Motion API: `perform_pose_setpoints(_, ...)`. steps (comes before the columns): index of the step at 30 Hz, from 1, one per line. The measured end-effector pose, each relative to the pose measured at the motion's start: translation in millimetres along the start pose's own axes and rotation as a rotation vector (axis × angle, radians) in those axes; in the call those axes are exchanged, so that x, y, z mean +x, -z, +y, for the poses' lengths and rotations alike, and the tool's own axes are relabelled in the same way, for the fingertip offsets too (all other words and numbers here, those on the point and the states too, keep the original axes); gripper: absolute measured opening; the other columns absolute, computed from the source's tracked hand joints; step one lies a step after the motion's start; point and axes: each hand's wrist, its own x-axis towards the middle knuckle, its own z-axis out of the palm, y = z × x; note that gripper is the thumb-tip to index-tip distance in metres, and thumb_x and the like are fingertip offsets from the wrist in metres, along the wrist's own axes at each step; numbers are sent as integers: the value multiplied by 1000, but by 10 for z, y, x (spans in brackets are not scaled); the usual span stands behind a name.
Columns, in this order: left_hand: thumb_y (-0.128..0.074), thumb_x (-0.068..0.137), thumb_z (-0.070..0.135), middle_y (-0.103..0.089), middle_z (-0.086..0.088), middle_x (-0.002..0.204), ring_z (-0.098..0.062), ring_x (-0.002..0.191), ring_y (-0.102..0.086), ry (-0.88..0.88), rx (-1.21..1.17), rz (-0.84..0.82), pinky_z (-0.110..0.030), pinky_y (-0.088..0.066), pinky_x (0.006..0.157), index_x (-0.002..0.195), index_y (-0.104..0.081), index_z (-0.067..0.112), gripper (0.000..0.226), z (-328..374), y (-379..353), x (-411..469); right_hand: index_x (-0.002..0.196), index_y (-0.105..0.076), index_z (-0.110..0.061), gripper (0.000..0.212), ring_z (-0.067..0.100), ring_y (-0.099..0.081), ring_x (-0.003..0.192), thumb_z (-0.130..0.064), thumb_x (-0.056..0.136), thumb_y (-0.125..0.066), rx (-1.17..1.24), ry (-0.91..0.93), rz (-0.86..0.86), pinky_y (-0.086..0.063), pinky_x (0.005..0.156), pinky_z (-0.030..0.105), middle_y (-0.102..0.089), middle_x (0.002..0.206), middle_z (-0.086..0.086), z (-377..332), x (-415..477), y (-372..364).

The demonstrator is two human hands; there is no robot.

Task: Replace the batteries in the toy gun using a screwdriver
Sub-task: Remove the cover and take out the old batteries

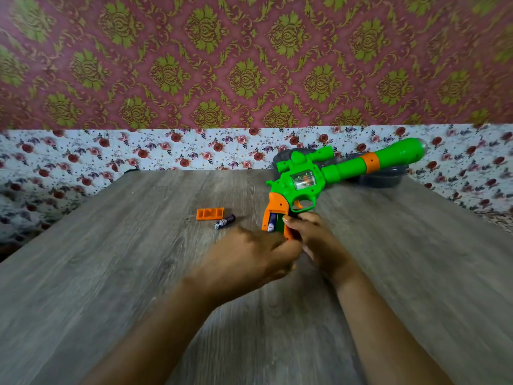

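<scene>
We see the toy gun [305, 180] lying on the counter [138, 273], its barrel propped on a dark tray [383, 177] behind it. The right hand [316, 240] grips the orange handle, thumb at the edge of the open compartment, where one battery [272, 222] sits. The left hand [249, 254] is blurred at the base of the handle, and we cannot tell whether it holds anything.

We judge the main risk to be a cell seated the wrong way round or only half pressed in. The loose battery [224, 221] beside the orange cover [210, 213] is round and could roll if a hand knocks it. A tiny speck near the cover may be the screw, which would be easy to lose.
</scene>
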Motion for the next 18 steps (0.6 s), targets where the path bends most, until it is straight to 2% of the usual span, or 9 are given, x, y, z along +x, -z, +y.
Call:
perform_pose_setpoints(2, -64, 82, 19, -53, -1, 69, -16, 49, -48, -67, 44, -30, -23, -33, 41, 90, -38, 20, 27, 31, -44, -32, 74, -57, -11, 25, 0, -58, 48, -1, 93, -45, 1, -28, 33, -47, 48, 15, -61, 46, -10, 4, -5, -3)
perform_pose_setpoints(4, -63, 81, 22, -55, 1, 70, -15, 50, -50, -16, -1, -25, -23, -34, 41, 90, -38, 21, 27, 2, -57, -45, 69, -53, -11, 28, -3, -54, 40, -1, 93, -44, 1, -43, 24, -43, 43, 12, -56, 40, -9, 8, -9, 8)
perform_pose_setpoints(7, -57, 84, 40, -60, 2, 71, -15, 54, -57, 213, -156, 43, -24, -44, 43, 89, -42, 22, 24, -88, -31, -60, 75, -57, -11, 24, 1, -59, 48, -1, 92, -44, -8, -57, -30, -50, 51, 19, -62, 49, -7, 20, 10, 10)
perform_pose_setpoints(10, -54, 81, 58, -67, -1, 77, -14, 64, -64, 496, -339, 157, -34, -53, 50, 90, -47, 23, 37, -193, -41, -121, 75, -58, -12, 24, 1, -59, 47, -2, 92, -44, -17, -82, -17, -50, 56, 23, -63, 49, -8, 41, 39, 13)
perform_pose_setpoints(12, -55, 79, 62, -70, -2, 82, -9, 71, -67, 593, -445, 203, -37, -56, 57, 91, -49, 22, 42, -256, -64, -175, 75, -60, -14, 23, 0, -59, 48, -5, 91, -47, -28, -97, -11, -50, 60, 25, -65, 51, -9, 56, 54, 12)
perform_pose_setpoints(14, -61, 77, 58, -71, -1, 83, -9, 74, -69, 666, -527, 265, -37, -58, 63, 88, -51, 22, 39, -299, -76, -209, 74, -61, -14, 22, -1, -59, 47, -6, 91, -49, -47, -114, 17, -49, 59, 24, -65, 50, -9, 52, 61, -1)
perform_pose_setpoints(16, -70, 77, 42, -70, 3, 81, -5, 73, -69, 744, -542, 341, -31, -59, 66, 84, -51, 26, 26, -314, -69, -202, 73, -59, -15, 23, -2, -59, 45, -6, 91, -50, -41, -116, 56, -49, 53, 18, -64, 48, -11, 50, 73, -2)
perform_pose_setpoints(18, -71, 81, 29, -66, 7, 78, -6, 70, -67, 880, -521, 459, -29, -58, 65, 84, -47, 30, 24, -328, -52, -183, 73, -59, -15, 22, -3, -60, 46, -5, 90, -50, -6, -111, 74, -49, 49, 15, -65, 49, -11, 39, 83, 0)
